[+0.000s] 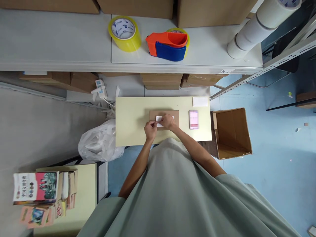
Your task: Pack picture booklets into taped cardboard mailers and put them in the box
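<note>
**Operator:** While both hands work over it, the brown cardboard mailer [164, 119] lies flat near the middle of the pale yellow tabletop [130, 131], a little toward its far edge. I see a white label [160, 120] on top of the mailer. My left hand [150, 129] pinches the label's left end between fingertips; my right hand [168, 121] lies on the label's right part, fingers pressed together and flat on it.

**Observer:** What sits beside the mailer?

**Operator:** To its right, apart from it, a phone [194, 119] with a pink screen lies flat. Near the far right corner of the tabletop is a small white card [199, 101].

**Observer:** And off the table?

**Operator:** Just past the right edge, an open cardboard box [232, 133] stands on the blue floor. Off the left edge slumps a white plastic bag [100, 141]. Beyond the far edge, on the white shelf [61, 42], stand a roll of yellow tape [124, 33] and, to its right, an orange and blue tape dispenser [168, 45]. At lower left, a stack of colourful printed packets [37, 187] rests on another pale surface.
</note>
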Available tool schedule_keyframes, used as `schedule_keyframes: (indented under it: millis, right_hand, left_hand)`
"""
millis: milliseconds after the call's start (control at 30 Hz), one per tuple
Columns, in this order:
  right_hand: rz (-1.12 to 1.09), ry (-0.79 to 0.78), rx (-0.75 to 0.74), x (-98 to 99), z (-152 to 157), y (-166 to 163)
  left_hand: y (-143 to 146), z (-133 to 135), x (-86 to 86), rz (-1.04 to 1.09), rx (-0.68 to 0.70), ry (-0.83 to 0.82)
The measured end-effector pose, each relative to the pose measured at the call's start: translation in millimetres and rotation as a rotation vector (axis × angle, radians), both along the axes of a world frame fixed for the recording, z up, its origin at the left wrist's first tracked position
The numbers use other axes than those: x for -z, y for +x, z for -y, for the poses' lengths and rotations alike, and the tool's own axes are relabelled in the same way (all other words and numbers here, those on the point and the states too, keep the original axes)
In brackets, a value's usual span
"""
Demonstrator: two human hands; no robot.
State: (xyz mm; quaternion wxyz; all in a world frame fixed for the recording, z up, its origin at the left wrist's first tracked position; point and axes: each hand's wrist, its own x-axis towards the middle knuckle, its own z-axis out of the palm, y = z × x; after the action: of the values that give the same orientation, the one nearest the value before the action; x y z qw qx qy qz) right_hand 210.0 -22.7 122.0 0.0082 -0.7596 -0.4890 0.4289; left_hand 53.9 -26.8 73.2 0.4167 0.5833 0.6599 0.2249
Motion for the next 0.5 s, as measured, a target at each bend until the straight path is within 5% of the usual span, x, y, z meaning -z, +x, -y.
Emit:
schedule_keyframes:
  millis: [500]
  right_hand:
    - [-0.001, -0.035, -0.02, -6.2, -4, 3]
  left_hand:
    - [1, 0, -2.6, -0.212, 0.073, 0.07]
